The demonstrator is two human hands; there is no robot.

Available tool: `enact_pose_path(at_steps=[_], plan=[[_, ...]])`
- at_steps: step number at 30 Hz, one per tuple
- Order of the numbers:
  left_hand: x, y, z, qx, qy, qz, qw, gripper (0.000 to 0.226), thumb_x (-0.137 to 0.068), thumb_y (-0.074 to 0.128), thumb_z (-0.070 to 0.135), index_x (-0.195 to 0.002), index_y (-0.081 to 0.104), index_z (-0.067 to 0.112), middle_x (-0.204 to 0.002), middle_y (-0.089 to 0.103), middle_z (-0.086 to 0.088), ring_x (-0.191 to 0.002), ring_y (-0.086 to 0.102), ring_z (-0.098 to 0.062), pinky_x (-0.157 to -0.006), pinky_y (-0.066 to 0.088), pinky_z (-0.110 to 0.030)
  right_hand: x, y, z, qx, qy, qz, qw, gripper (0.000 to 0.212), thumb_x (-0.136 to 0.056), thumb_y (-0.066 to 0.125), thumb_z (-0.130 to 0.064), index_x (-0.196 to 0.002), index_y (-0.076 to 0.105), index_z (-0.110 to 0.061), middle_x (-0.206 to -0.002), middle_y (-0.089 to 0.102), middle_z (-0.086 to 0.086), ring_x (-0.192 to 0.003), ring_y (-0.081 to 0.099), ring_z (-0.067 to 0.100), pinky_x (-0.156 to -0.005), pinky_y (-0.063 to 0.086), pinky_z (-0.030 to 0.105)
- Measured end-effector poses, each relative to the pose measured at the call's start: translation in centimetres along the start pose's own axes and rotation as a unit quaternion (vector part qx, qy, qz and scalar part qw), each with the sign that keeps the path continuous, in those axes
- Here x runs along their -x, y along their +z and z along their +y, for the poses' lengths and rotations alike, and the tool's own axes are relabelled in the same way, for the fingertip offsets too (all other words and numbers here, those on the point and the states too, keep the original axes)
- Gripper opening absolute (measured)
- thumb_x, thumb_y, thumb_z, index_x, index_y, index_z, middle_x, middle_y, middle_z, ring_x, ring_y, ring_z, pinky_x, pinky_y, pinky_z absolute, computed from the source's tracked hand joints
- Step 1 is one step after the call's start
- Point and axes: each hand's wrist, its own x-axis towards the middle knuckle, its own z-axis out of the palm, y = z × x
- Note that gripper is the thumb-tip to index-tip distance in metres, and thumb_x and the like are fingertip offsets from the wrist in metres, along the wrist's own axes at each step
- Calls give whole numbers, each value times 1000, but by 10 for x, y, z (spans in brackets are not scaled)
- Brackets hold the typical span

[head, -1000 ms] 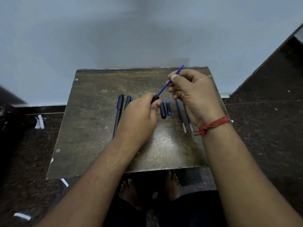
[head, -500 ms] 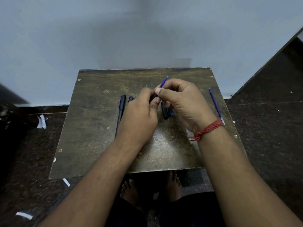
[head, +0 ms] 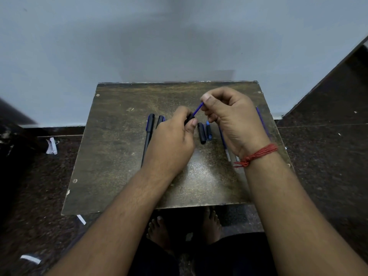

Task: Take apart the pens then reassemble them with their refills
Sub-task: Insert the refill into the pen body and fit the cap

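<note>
The left hand (head: 173, 140) grips a black pen body (head: 189, 118) above the table (head: 111, 156). The right hand (head: 233, 120) pinches a thin blue refill (head: 197, 109) whose low end sits at the pen's mouth. The refill is bendy, so a crooked push could bend it or make it slip out. Loose refills (head: 223, 136) lie under the right wrist and could be knocked and roll off the edge.
</note>
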Motion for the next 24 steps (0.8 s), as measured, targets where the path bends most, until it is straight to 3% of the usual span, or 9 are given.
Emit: enact_pose_path(at_steps=[6, 8, 10, 14, 17, 24], plan=[[-1, -1, -1, 19, 3, 10, 1000, 14, -102, 47, 26, -112, 56, 24, -63, 59, 6, -58, 59, -14, -55, 50, -41, -1, -4, 0, 36, 3, 21, 999, 14, -96, 66, -22, -93, 72, -10, -77, 69, 0, -71, 61, 9, -62, 49, 26], [-2, -1, -2, 23, -6, 16, 1000, 14, -102, 47, 26, -111, 57, 23, -63, 59, 6, -58, 60, -14, -55, 51, -41, -4, -11, -1, 133, -14, 68, 989, 16, -97, 63, -28, -92, 71, -15, -78, 69, -5, -71, 62, 7, -65, 51, 27], [-2, -2, -4, 22, -10, 23, 999, 14, -102, 47, 26, -111, 57, 22, -63, 59, 7, -58, 60, -14, -56, 52, -40, -5, -16, -2, 308, -47, 84, 946, 10, -95, 65, -28, -90, 68, -21, -82, 68, -7, -79, 63, 11, -73, 51, 28], [-3, -1, -6, 24, -15, 33, 999, 14, -102, 48, 26, -111, 58, 22, -62, 59, 5, -60, 60, -19, -59, 51, -42, 2, -5, 3, 562, -58, 8, 825, 9, -94, 62, -28, -94, 64, -19, -94, 67, -1, -103, 55, 24, -82, 45, 33], [-3, -1, -6, 31, -20, 33, 999, 14, -101, 48, 25, -110, 58, 22, -62, 58, 6, -60, 59, -20, -60, 52, -43, 9, 5, 7, 593, -55, -4, 803, 12, -94, 59, -24, -101, 62, -15, -99, 68, 4, -111, 50, 28, -80, 47, 36], [-3, -2, -5, 27, -18, 35, 999, 13, -102, 48, 25, -110, 57, 23, -61, 58, 6, -59, 59, -16, -59, 51, -41, 13, 11, 5, 607, -20, -6, 795, 19, -93, 55, -25, -107, 59, -12, -102, 68, 9, -111, 52, 32, -77, 45, 36]])
